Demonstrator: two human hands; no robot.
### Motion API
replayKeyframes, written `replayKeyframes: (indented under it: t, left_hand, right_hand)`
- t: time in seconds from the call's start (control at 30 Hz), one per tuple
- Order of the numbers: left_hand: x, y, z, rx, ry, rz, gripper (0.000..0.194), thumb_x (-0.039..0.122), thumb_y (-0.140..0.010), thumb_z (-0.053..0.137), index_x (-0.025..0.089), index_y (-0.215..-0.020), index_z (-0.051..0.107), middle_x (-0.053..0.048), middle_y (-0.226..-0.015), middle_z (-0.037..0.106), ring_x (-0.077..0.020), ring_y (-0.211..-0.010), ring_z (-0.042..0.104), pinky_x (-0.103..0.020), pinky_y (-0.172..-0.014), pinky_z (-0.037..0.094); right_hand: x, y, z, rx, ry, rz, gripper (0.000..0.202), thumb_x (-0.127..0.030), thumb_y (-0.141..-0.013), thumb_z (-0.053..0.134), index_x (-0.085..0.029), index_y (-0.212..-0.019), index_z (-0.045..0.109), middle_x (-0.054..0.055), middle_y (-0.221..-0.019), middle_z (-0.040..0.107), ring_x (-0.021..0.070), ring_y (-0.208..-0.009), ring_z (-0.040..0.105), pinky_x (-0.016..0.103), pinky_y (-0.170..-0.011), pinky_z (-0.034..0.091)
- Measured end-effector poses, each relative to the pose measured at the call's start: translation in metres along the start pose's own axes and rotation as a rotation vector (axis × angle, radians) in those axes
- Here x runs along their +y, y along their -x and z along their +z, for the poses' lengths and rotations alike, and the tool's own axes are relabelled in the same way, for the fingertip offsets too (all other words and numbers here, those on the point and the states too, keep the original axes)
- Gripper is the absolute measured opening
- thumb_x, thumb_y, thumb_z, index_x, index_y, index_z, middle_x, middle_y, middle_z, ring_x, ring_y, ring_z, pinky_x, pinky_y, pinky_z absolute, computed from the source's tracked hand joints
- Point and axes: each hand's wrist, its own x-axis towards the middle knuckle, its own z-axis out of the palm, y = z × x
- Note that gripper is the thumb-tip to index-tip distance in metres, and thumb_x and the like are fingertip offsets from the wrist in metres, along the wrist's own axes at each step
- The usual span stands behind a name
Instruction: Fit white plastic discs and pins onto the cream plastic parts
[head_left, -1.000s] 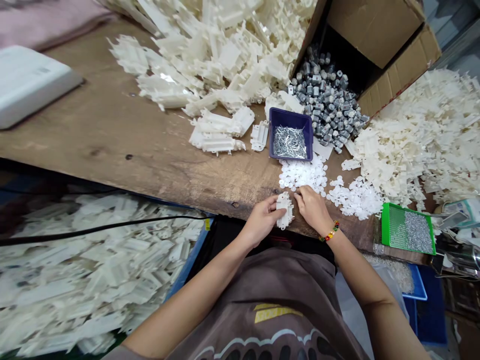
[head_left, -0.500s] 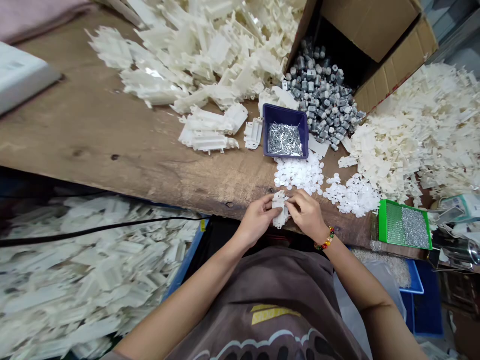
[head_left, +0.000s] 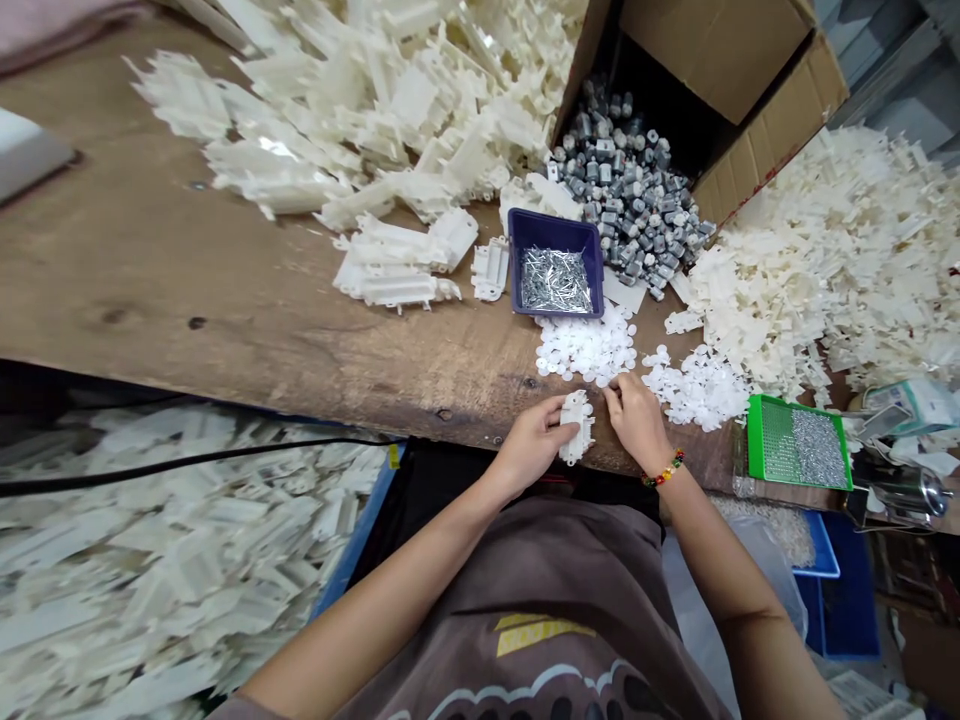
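Note:
My left hand (head_left: 529, 445) is closed on a small white plastic housing (head_left: 577, 428), thumb on top, at the table's front edge. To the right of it, my right hand (head_left: 639, 422) has thumb and fingers drawn together at the near edge of a pile of small white plastic discs (head_left: 589, 350). Whatever those fingertips hold, if anything, is too small to make out. A second pile of the discs (head_left: 705, 390) lies just beyond the right hand. Behind the first pile stands a dark purple tray (head_left: 519, 298) with thin metal pins (head_left: 556, 278) in it.
Small grey motors (head_left: 630, 190) spill from a cardboard box (head_left: 720, 50). White plastic parts are heaped at the back (head_left: 390, 100) and right (head_left: 810, 270). A green tray (head_left: 759, 440) holds tiny metal pieces. Below the table at left, a bin is full of white parts (head_left: 187, 560).
My right hand has left the plastic housing and moved right to the near disc pile. My left hand keeps the housing. The whole view has shifted slightly.

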Motion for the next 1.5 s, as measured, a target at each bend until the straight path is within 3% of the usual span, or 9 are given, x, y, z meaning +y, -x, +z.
replayKeyframes:
  t: [0.23, 0.57, 0.67, 0.73, 0.8, 0.87, 0.93, 1.13, 1.5]
  left_hand:
    - [-0.005, -0.007, 0.002, 0.002, -0.057, 0.075, 0.048, 0.020, -0.061, 0.070, 0.011, -0.107, 0.059, -0.005, -0.085, 0.072, -0.0172, -0.069, 0.066, -0.027, -0.063, 0.052]
    - [-0.006, -0.005, 0.001, 0.009, -0.105, 0.104, 0.047, 0.023, -0.062, 0.071, 0.011, -0.106, 0.059, -0.006, -0.086, 0.071, -0.0172, -0.070, 0.065, -0.028, -0.065, 0.051]
    - [-0.005, -0.003, 0.002, -0.003, -0.058, 0.069, 0.051, 0.023, -0.061, 0.072, 0.010, -0.109, 0.058, -0.007, -0.088, 0.071, -0.0168, -0.069, 0.066, -0.029, -0.067, 0.053]
    - [-0.003, -0.001, 0.004, -0.023, -0.012, 0.026, 0.055, 0.024, -0.060, 0.073, 0.011, -0.111, 0.056, -0.006, -0.089, 0.071, -0.0172, -0.069, 0.066, -0.031, -0.069, 0.054]
    - [-0.002, 0.000, 0.006, -0.053, 0.016, -0.014, 0.058, 0.023, -0.060, 0.074, 0.012, -0.113, 0.056, -0.006, -0.088, 0.072, -0.0176, -0.069, 0.067, -0.032, -0.069, 0.054]
    - [0.000, 0.000, 0.010, -0.080, 0.028, -0.031, 0.059, 0.022, -0.059, 0.074, 0.012, -0.115, 0.055, -0.006, -0.088, 0.072, -0.0176, -0.068, 0.067, -0.032, -0.069, 0.054]
    - [0.001, -0.002, 0.012, -0.092, 0.031, -0.027, 0.061, 0.020, -0.059, 0.074, 0.012, -0.116, 0.055, -0.006, -0.089, 0.072, -0.0172, -0.068, 0.067, -0.031, -0.069, 0.054]
    - [0.004, -0.006, 0.018, -0.099, -0.011, 0.081, 0.063, 0.020, -0.062, 0.070, 0.011, -0.122, 0.055, -0.007, -0.093, 0.072, -0.0185, -0.076, 0.066, -0.029, -0.069, 0.052]
    - [0.000, -0.006, 0.017, -0.054, -0.220, 0.220, 0.058, 0.018, -0.069, 0.059, 0.013, -0.127, 0.054, -0.005, -0.104, 0.070, -0.0187, -0.090, 0.065, -0.024, -0.073, 0.050]
  right_hand:
    - [-0.014, 0.005, -0.007, -0.076, -0.411, 0.034, 0.011, -0.029, -0.083, 0.053, -0.020, -0.079, 0.056, -0.001, -0.066, 0.058, 0.0114, -0.057, 0.052, 0.024, -0.057, 0.042]
    - [-0.028, 0.010, -0.009, -0.153, -0.136, -0.060, 0.008, -0.023, -0.088, 0.050, -0.018, -0.085, 0.056, 0.003, -0.075, 0.062, 0.0157, -0.068, 0.056, 0.027, -0.064, 0.039]
    - [-0.017, 0.002, -0.015, -0.149, -0.122, -0.035, 0.020, -0.030, -0.092, 0.044, -0.018, -0.082, 0.057, 0.003, -0.074, 0.060, 0.0167, -0.068, 0.054, 0.029, -0.064, 0.039]
    - [0.001, -0.010, -0.022, -0.023, -0.044, 0.019, 0.023, -0.032, -0.092, 0.043, -0.018, -0.082, 0.058, 0.007, -0.080, 0.060, 0.0196, -0.075, 0.054, 0.032, -0.069, 0.040]
    - [0.021, -0.025, -0.029, 0.101, 0.084, 0.047, 0.015, -0.026, -0.088, 0.049, -0.017, -0.082, 0.059, 0.011, -0.091, 0.058, 0.0244, -0.089, 0.052, 0.038, -0.078, 0.039]
    - [0.036, -0.036, -0.035, 0.119, 0.143, 0.025, 0.006, -0.019, -0.082, 0.055, -0.016, -0.078, 0.060, 0.013, -0.096, 0.057, 0.0276, -0.097, 0.048, 0.043, -0.085, 0.037]
    - [0.040, -0.040, -0.039, 0.087, 0.033, 0.007, 0.008, -0.018, -0.080, 0.056, -0.018, -0.072, 0.059, 0.010, -0.091, 0.057, 0.0258, -0.095, 0.048, 0.042, -0.086, 0.038]
    - [0.007, -0.016, -0.035, -0.191, -0.799, 0.040, 0.015, -0.034, -0.078, 0.062, -0.019, -0.077, 0.061, 0.000, -0.082, 0.057, 0.0134, -0.079, 0.054, 0.028, -0.076, 0.044]
    - [-0.011, -0.003, -0.011, -0.170, -1.025, 0.246, 0.018, -0.036, -0.075, 0.061, -0.019, -0.074, 0.055, -0.002, -0.072, 0.057, 0.0115, -0.070, 0.052, 0.025, -0.069, 0.045]
